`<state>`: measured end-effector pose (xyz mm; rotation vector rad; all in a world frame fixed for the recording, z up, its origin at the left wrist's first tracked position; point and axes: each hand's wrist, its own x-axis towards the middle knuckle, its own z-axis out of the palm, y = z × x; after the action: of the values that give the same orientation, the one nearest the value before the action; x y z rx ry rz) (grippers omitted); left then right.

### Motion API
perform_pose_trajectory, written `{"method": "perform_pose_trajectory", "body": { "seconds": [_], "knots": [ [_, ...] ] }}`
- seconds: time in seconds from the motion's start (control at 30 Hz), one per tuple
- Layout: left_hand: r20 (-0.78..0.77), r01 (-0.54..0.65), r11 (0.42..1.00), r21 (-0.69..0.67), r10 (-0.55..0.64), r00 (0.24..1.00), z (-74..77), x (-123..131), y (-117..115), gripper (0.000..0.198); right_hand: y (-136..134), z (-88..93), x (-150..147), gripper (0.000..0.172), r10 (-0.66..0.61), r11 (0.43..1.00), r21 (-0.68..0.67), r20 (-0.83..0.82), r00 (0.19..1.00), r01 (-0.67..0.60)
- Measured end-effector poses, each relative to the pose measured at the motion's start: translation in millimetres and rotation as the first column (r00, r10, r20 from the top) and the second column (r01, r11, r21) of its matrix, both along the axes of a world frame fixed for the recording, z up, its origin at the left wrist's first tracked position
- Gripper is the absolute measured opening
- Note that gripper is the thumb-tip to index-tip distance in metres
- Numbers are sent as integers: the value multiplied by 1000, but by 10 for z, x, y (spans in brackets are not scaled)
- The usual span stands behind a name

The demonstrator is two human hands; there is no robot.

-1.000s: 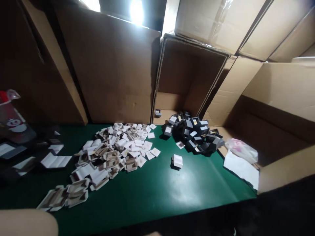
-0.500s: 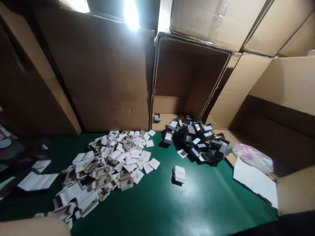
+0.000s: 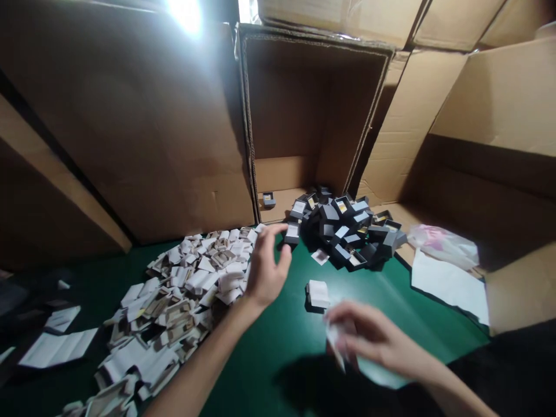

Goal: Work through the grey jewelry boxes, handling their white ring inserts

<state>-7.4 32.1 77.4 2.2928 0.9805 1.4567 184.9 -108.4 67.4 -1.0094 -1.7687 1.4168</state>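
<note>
My left hand point(image 3: 268, 263) reaches over the edge of the white pile, thumb and fingers apart. Its fingertips are at the near left side of a small dark box point(image 3: 292, 231) with a white insert; I cannot tell whether they touch. Closer to me, my right hand point(image 3: 369, 336) is blurred by motion, its fingers closed on a thin white piece point(image 3: 335, 341), perhaps card or paper. Between the hands and slightly beyond the right one, a white folded piece point(image 3: 318, 294) lies on a dark base on the green table point(image 3: 269, 347).
Many small white card pieces point(image 3: 174, 307) are heaped at left. Dark boxes point(image 3: 339, 226) are piled before an open carton point(image 3: 321, 104). One small box point(image 3: 269, 200) sits inside it. At right lie a plastic bag point(image 3: 443, 246) and white sheet point(image 3: 449, 286).
Both hands have come into view, the left beside the dark box and the right with a white piece. The camera view has shifted; the piles look unchanged.
</note>
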Motion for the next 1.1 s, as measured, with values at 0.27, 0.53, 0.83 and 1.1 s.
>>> {"method": "perform_pose_trajectory", "body": {
  "seconds": [0.27, 0.53, 0.83, 1.1],
  "knots": [
    [-586, -110, 991, 73, 132, 799, -704, 263, 198, 68, 1433, -432, 125, 26, -518, 812, 267, -82, 851, 520],
    [-626, -127, 981, 146, 191, 756, -709, 244, 158, 50, 1318, -693, 87, 14, -510, 758, 455, -34, 860, 468],
    [-361, -170, 970, -176, 98, 928, -539, 230, 266, 64, 1408, -731, 86, 15, -470, 839, 350, 76, 880, 417],
    [-481, -336, 842, -422, 106, 870, -311, 534, 685, 71, 1389, -656, 113, 16, -334, 893, 368, 159, 929, 258]
  ]
}}
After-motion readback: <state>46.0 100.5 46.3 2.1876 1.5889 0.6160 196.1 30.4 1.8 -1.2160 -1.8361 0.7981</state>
